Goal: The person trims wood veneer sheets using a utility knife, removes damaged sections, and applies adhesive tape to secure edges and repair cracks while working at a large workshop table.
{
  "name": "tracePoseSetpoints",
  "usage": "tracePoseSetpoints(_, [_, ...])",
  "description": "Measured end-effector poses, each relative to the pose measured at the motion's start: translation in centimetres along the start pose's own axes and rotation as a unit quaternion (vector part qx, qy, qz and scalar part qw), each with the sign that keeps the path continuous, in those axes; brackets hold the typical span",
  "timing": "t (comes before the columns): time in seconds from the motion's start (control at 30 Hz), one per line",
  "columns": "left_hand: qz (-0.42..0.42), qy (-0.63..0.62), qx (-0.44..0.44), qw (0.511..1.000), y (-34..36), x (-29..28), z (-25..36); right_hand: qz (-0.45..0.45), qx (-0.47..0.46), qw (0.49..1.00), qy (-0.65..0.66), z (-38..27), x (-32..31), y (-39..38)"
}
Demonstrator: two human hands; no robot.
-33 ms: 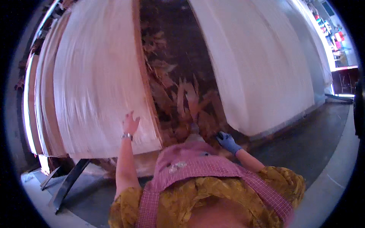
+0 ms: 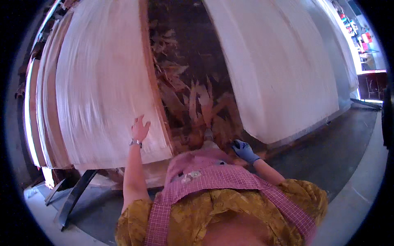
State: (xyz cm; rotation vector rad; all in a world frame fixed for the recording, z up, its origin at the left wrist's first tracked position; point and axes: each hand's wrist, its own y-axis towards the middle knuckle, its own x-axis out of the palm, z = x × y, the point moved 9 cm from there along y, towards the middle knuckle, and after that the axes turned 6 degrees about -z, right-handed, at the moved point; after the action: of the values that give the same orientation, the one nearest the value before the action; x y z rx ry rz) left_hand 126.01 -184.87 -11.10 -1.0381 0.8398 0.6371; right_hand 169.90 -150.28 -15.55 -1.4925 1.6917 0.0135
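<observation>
Head view suggests sheet handling is in hand: the left hand (image 2: 140, 130), fingers loosely spread and seemingly empty, is over the pale stack (image 2: 100, 90) at frame left, the gloved right hand (image 2: 246, 153), lower centre, has a grip I cannot read, and the next move probably calls for gentle contact.

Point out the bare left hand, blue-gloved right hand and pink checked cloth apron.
Bare left hand (image 2: 140, 130), head view, its back.
Blue-gloved right hand (image 2: 246, 152), head view, its back.
Pink checked cloth apron (image 2: 225, 177), head view, its bib.
</observation>
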Motion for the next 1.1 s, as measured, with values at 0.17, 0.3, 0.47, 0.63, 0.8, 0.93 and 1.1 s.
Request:
tracePoseSetpoints(0.17, [-0.025,0.022,0.033,0.999,-0.3,5.2,-2.0,0.01,-0.048,0.999,0.004,-1.6,-0.2,0.1])
tracePoseSetpoints(0.3, [-0.172,-0.024,-0.013,0.985,-4.5,13.1,-4.7,-0.034,-0.083,0.996,-0.009,-3.1,-1.3,3.0])
tracePoseSetpoints(0.47, [-0.227,-0.107,-0.061,0.966,-1.6,12.1,-6.7,0.021,-0.102,0.994,-0.012,-11.8,-9.8,10.6])
tracePoseSetpoints(0.63, [-0.256,-0.21,-0.099,0.938,7.1,10.6,-3.6,0.037,-0.089,0.995,-0.026,-13.8,-16.6,18.5])
tracePoseSetpoints(0.8, [-0.054,-0.407,-0.028,0.911,13.4,3.8,4.3,-0.019,-0.145,0.989,-0.013,-17.7,-19.7,24.9])
tracePoseSetpoints(0.93, [-0.004,-0.431,-0.065,0.9,10.9,-0.8,7.0,-0.176,-0.188,0.961,-0.099,-21.9,-18.1,31.8])
tracePoseSetpoints(1.1, [0.088,-0.422,-0.174,0.885,2.5,3.8,5.9,-0.272,-0.274,0.912,-0.137,-24.6,-17.1,40.8])
